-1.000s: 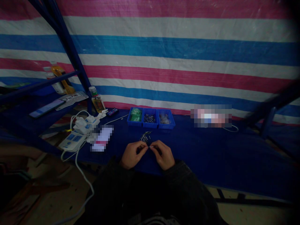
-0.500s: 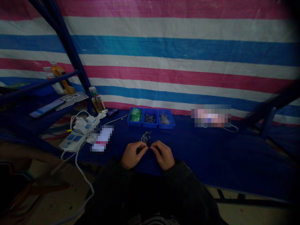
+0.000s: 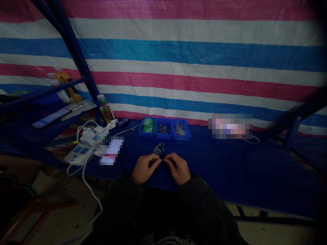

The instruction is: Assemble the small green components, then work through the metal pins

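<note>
My left hand (image 3: pixel 145 168) and my right hand (image 3: pixel 178 168) meet fingertip to fingertip near the table's front edge. Both are pinched closed around a tiny item between them, too small to make out. Just beyond my left hand lies a small pile of thin dark and silvery pins (image 3: pixel 158 148). Behind the pile stand three joined blue bins: the left bin (image 3: pixel 147 137) holds something green, the middle bin (image 3: pixel 163 137) holds similar pins, and the right bin (image 3: pixel 182 137) holds small clear or brownish pieces.
On the left are a power strip (image 3: pixel 78 154) with white plugs and cables, a blurred phone (image 3: pixel 111 151) and a bottle (image 3: pixel 106 110). A pixelated pink object (image 3: pixel 230 126) lies at the back right. Blue frame bars flank the blue table (image 3: pixel 230 170).
My hands stay almost in place, with only a slight shift at the fingertips. At the far left, a person's limb has moved.
</note>
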Motion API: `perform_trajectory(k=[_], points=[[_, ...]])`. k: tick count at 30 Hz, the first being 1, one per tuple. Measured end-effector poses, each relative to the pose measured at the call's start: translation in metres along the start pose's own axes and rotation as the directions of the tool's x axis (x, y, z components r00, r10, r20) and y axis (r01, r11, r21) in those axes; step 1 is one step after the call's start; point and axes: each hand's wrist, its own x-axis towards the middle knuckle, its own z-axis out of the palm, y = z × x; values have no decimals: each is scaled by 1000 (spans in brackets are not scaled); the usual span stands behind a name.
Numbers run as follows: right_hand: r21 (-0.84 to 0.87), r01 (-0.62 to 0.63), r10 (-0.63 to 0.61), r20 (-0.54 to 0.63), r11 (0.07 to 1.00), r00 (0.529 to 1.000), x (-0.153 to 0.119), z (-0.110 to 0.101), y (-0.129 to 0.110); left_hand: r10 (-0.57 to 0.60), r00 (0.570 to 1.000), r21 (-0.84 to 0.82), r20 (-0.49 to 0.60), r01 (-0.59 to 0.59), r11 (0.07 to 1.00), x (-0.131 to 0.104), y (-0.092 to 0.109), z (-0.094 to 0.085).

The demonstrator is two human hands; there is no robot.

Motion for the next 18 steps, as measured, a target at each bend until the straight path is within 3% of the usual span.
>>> perform_trajectory(k=[18], points=[[-21, 2, -2, 4, 1000, 1000, 1, -1, 0, -26, 1000, 7, 15, 26, 1000, 0, 2, -2]])
